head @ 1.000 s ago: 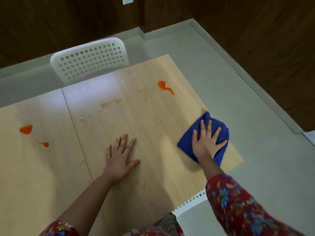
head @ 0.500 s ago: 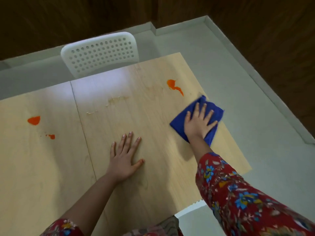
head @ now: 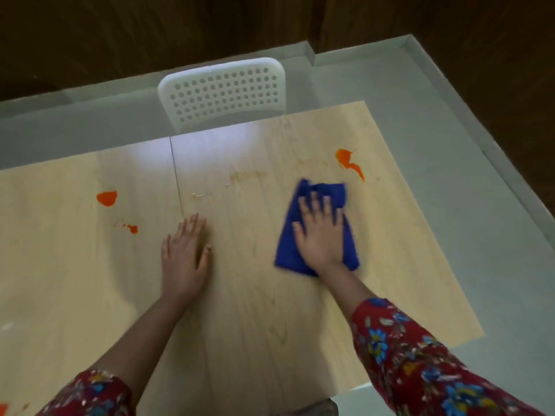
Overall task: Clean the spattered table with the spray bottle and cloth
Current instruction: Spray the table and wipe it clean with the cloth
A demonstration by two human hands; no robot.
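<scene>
A pale wooden tabletop [head: 255, 325] is carrying a folded blue cloth [head: 287, 246] right of its middle, with the right hand [head: 321, 235] pressing flat on it. The left hand [head: 183, 256] is lying flat just beside the seam [head: 177, 181]. An orange streak [head: 345, 159] is sitting beyond the cloth, an orange blot [head: 107, 198] and small orange drops [head: 132, 228] left of the seam, and a pale smear [head: 243, 177] between them.

Blur smears the right hand [head: 321, 235] and the edges of the blue cloth [head: 288, 244], whose middle lies hidden under the palm on the table [head: 240, 325]. The table runs out of frame at its left and near sides, cropping an orange spot [head: 2, 409] at its near-left corner. Past the table's far edge, a white chair [head: 223, 91] shows only its backrest. Both floral sleeves [head: 420, 364] are cut off at the table's near side.
</scene>
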